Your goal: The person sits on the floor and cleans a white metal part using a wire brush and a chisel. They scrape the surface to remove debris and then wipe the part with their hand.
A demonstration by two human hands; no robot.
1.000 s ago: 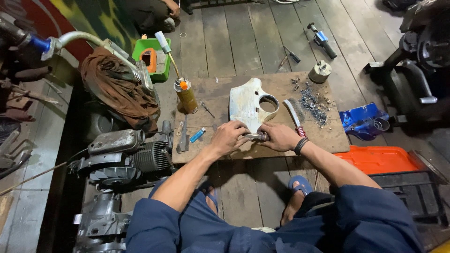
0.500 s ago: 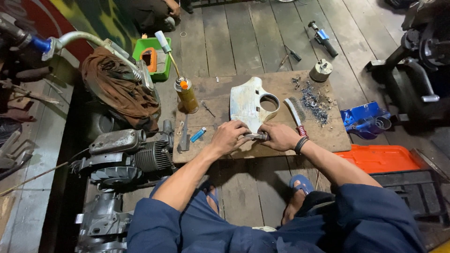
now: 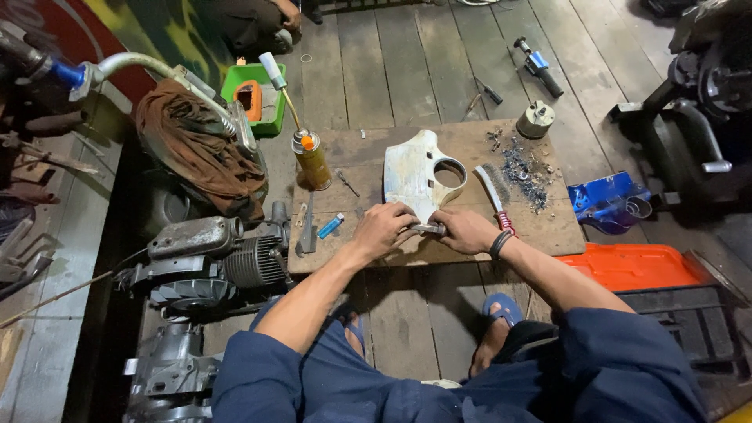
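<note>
— Setting? Plank floor (image 3: pixel 407 70); low wooden worktop (image 3: pixel 548 227)

— Hands? Left hand (image 3: pixel 381 229) and right hand (image 3: pixel 468 229) both clenched on a small metal part (image 3: pixel 429 229) at the worktop's near edge

— Handling? Likely rigid, dense, slippery; grip both ends

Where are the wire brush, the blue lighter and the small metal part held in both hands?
wire brush (image 3: pixel 491 186), head view, on its bristle end.
blue lighter (image 3: pixel 330 225), head view, mid-body.
small metal part (image 3: pixel 429 229), head view, on the bit showing between the hands.

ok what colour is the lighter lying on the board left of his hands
Blue. The lighter shows best in the head view, on the wooden board beside the left hand.
</note>
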